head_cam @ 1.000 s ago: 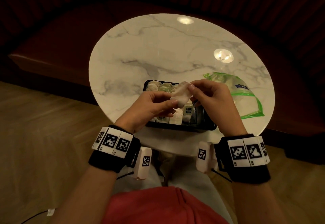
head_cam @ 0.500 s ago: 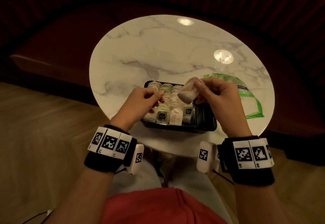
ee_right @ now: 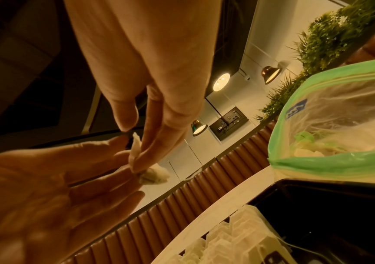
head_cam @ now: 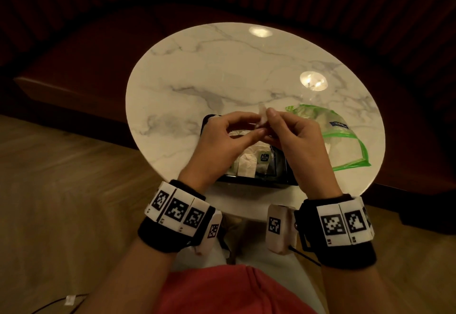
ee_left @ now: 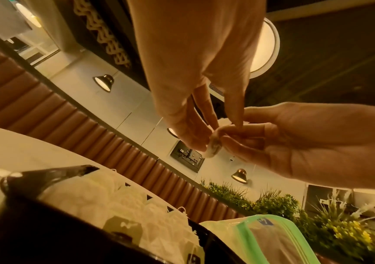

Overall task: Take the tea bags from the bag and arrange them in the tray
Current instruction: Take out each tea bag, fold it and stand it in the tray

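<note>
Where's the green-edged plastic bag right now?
In the head view the plastic bag lies on the marble table, right of the black tray, just beyond the right hand.

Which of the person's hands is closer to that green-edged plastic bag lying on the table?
Right. The right hand hovers just beside the plastic bag; the left hand is farther off, over the black tray, on the other side of the right hand.

Both hands cover most of the black tray [head_cam: 276, 182] in the head view, so only its near edge and a few packed tea bags [head_cam: 246, 165] peek out between the wrists. The print on their tags is too small to read. The plastic bag [ee_left: 269, 237] runs off both wrist views' edges, contents blurred.
</note>
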Motion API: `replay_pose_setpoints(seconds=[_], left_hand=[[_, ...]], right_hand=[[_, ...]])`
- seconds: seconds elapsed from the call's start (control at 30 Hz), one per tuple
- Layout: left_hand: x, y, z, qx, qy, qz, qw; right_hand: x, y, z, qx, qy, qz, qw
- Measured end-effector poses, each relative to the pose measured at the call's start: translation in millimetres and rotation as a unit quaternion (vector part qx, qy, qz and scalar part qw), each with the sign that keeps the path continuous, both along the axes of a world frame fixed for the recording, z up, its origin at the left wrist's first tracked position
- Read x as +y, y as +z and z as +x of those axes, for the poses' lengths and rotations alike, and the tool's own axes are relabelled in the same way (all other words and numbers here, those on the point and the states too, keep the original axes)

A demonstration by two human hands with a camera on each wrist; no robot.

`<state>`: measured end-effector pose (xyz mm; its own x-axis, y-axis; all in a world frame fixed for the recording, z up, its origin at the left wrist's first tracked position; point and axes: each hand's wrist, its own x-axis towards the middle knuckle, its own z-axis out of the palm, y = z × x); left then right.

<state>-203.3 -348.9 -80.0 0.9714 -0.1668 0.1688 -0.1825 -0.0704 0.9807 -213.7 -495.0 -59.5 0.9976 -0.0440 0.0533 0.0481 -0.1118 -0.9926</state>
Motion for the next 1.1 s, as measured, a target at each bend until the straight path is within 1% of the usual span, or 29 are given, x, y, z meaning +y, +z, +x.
replay_pose_setpoints(seconds=[0.1,0.2,0.27,0.33,0.4,0.47,0.57,0.67,0.83,0.97,1.1], left_hand=[[2,-1,2,0.005,0.051,-0.036,0.998],[3,-2,3,0.017,0.083,-0.068,0.994],[5,-2,5,0.028,0.096,-0.081,0.992],[7,-1,7,0.048,0.104,-0.107,0.988],[8,0,9,0.068,0.106,-0.131,0.983],[9,0,9,0.079,0.104,-0.143,0.981],[9,1,9,0.085,0.096,-0.149,0.981],[9,1,8,0.091,0.09,-0.151,0.98],[11,2,9,0.1,0.103,-0.173,0.974],[10,3,10,0.119,0.11,-0.199,0.967],[11,5,10,0.143,0.089,-0.206,0.964]], right_hand=[[2,2,-2,0.042,0.042,0.016,0.998],[2,4,-4,0.054,0.076,0.049,0.994],[1,4,-4,0.045,0.061,0.06,0.995],[-3,-1,-2,0.026,0.021,0.047,0.998],[-7,-6,1,0.017,-0.009,0.024,1.0],[-8,-11,3,0.029,-0.01,0.01,0.999],[-5,-19,1,0.054,0.034,-0.001,0.998],[-1,-23,-1,0.061,0.077,-0.026,0.995],[-5,-26,-3,0.064,0.081,-0.011,0.995],[-4,-27,-6,0.076,0.11,-0.024,0.991],[-4,-30,-6,0.101,0.137,-0.02,0.985]])
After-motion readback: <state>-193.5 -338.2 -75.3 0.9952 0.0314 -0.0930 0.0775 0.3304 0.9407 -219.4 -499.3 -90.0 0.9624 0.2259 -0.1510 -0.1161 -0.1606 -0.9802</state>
